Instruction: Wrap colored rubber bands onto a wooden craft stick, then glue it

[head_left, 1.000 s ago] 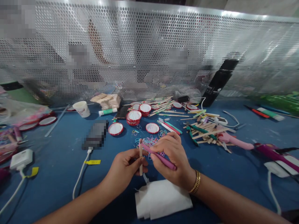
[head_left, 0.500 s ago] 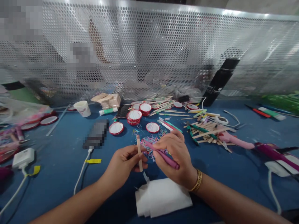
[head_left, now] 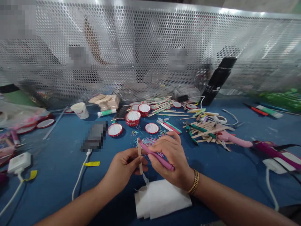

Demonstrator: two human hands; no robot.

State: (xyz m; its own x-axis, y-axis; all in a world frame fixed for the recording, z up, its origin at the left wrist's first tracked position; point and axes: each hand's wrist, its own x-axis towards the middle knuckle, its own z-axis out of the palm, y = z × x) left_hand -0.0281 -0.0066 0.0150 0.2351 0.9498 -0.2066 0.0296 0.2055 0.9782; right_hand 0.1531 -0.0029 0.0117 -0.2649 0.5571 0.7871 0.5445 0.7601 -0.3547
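Note:
My left hand (head_left: 124,166) pinches a plain wooden craft stick (head_left: 139,155) and holds it upright over the blue table. My right hand (head_left: 170,158) grips a pink marker (head_left: 157,157) like a pen, its tip against the upper part of the stick. A gold bangle sits on my right wrist. Just behind both hands lies a small heap of coloured rubber bands (head_left: 150,142). A folded white cloth (head_left: 162,199) lies on the table under my wrists.
Red-rimmed round lids (head_left: 133,116) and a paper cup (head_left: 80,110) sit mid-table. A pile of wooden sticks and markers (head_left: 207,130) lies to the right, with pink glue guns (head_left: 270,149) beyond. White chargers and cables run left (head_left: 18,161) and right. A perforated metal screen (head_left: 150,53) closes the back.
Both hands stay together with stick and marker; the marker tip has shifted slightly along the stick. The view has drifted a little.

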